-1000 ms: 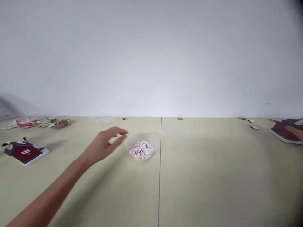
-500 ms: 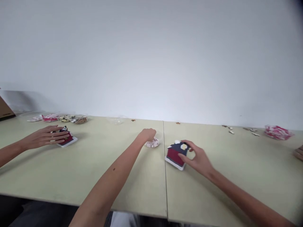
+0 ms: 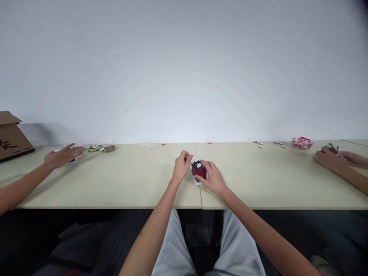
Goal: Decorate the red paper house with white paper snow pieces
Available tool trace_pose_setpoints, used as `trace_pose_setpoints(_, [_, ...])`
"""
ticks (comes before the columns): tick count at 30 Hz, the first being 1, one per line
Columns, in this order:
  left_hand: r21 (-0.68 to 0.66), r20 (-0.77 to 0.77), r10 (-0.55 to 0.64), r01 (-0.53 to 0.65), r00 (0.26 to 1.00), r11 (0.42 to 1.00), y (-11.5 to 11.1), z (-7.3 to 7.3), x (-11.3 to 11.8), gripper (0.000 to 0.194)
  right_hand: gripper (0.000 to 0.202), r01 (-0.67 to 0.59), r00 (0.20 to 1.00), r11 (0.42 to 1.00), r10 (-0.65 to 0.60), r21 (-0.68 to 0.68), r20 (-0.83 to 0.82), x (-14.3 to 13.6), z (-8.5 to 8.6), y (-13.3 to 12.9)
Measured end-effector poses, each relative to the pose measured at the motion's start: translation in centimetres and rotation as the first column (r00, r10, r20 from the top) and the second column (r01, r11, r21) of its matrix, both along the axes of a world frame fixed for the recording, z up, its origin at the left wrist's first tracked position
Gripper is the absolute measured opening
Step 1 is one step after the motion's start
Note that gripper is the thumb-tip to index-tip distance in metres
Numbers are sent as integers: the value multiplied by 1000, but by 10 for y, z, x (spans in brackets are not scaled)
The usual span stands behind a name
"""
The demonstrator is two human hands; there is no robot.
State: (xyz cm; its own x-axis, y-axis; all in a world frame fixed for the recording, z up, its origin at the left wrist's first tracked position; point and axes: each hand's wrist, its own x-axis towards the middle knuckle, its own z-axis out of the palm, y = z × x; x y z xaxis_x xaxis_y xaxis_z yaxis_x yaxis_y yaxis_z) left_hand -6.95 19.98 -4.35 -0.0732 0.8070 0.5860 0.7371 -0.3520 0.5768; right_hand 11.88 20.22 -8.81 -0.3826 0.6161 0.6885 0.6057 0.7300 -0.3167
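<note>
A small toy house [image 3: 202,173] with a dark roof, dark red wall and white base stands near the seam between the tables. My right hand [image 3: 213,177] is wrapped round its right side, thumb on the front wall. A pale patch shows on the roof. Close by on the left, my left hand [image 3: 181,167] is raised with thumb and forefinger pinched together beside the roof. Whatever sits between those fingertips is too small to make out. The clear bowl of pale pink pieces does not show now.
A co-worker's hand [image 3: 64,156] rests over a similar item at left; another co-worker's hands [image 3: 335,158] hold a dark house at right. Along the wall lie bagged pieces [image 3: 107,148], small loose pieces [image 3: 260,144] and a pink-and-white bundle [image 3: 301,143]. A cardboard box [image 3: 14,138] stands far left.
My left hand has come out of the clear bowl to the house's roof, fingers pinched. My right hand has brought the house closer to the left hand. The view has shifted, showing my lap.
</note>
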Motion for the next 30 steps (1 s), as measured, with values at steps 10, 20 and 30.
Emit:
trace_pose_setpoints(10, [37, 5, -136, 135, 991, 990, -36, -42, 0, 32, 82, 72, 997, 996, -73, 57, 20, -6, -7, 8])
trace_pose_setpoints(20, [-54, -60, -134, 131, 989, 990, -38, -45, 1, 27, 78, 130, 991, 990, -130, -59, 4, 16, 5, 10])
trace_pose_setpoints(30, [-123, -34, -88, 83, 996, 989, -35, -47, 1, 24, 39, 733, 680, 566, -607, -377, 411, 251, 10, 56])
